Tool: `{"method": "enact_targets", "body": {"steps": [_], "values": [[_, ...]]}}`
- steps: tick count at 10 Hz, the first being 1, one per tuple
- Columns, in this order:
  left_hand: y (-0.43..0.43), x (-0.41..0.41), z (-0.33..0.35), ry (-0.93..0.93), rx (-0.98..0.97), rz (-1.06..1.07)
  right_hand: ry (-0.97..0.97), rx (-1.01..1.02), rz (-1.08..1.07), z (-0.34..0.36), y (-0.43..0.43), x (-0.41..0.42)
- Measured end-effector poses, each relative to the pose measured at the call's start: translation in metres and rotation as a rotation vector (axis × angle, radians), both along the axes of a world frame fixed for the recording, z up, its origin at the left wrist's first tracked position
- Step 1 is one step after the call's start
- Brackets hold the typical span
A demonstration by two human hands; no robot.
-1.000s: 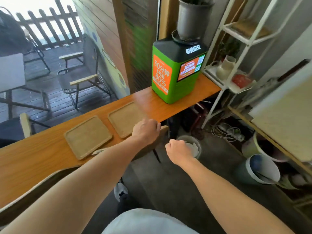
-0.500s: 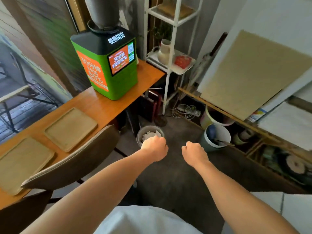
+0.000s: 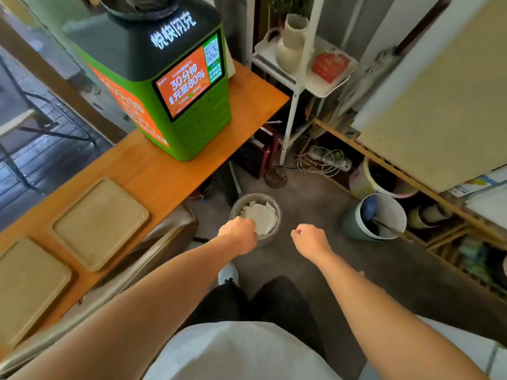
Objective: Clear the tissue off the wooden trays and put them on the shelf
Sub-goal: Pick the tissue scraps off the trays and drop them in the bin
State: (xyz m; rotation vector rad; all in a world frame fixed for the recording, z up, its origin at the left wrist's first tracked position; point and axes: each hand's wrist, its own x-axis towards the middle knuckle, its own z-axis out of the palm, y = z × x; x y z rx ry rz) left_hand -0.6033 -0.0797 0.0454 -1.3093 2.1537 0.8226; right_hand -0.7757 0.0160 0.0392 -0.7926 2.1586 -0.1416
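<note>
There is one view, from the head, looking down.

The step in hand looks like throwing the tissue away. The left hand (image 3: 239, 233) is curled into a fist right over the near rim of the small bin (image 3: 236, 208) on the floor. White tissue (image 3: 259, 215) lies piled inside the bin, just past the knuckles. I cannot tell if the left grip has any tissue left in it, because the fingers are folded under. The right hand (image 3: 310, 239) is curled too, to the right of the bin and apart from it, over the bare floor. I cannot tell if it holds anything.

The two wooden trays lie flat on the orange surface, well to the left of both hands. One tray (image 3: 100, 223) sits near the front edge, and the other tray (image 3: 26, 289) sits beside it toward the near left corner. Both tops look bare, so the clearing part seems done.

The next move, I think, is to turn back left, reach over the chair back (image 3: 153, 253), and pick up the trays by their rims. Then they go to the white shelf (image 3: 295, 86), which stands past the far right end of the surface, with a vase (image 3: 292, 45) and a red packet (image 3: 330, 65) on it.
</note>
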Motion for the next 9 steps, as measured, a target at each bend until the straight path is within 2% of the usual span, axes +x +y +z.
{"method": "enact_targets", "body": {"steps": [1, 2, 4, 5, 6, 7, 8, 9], "values": [[-0.014, -0.011, -0.03, -0.039, 0.086, 0.105, -0.171, 0.069, -0.098, -0.034, -0.022, -0.009], [-0.023, -0.027, -0.079, -0.048, 0.212, 0.296, -0.341, 0.155, -0.221, -0.081, -0.047, -0.02], [-0.04, -0.081, -0.219, -0.089, 0.45, 0.647, -0.576, 0.283, -0.474, -0.214, -0.097, -0.044], [-0.057, -0.106, -0.291, -0.007, 0.528, 0.943, -0.571, 0.275, -0.519, -0.287, -0.125, -0.053], [-0.071, -0.124, -0.346, 0.05, 0.541, 1.14, -0.545, 0.219, -0.594, -0.339, -0.145, -0.06], [-0.078, -0.122, -0.382, 0.157, 0.487, 1.259, -0.601, 0.269, -0.651, -0.369, -0.151, -0.068], [-0.093, -0.122, -0.378, 0.154, 0.432, 1.271, -0.613, 0.313, -0.658, -0.362, -0.151, -0.08], [-0.122, -0.111, -0.29, 0.299, 0.336, 1.316, -0.537, 0.146, -0.551, -0.27, -0.178, -0.085]]}}
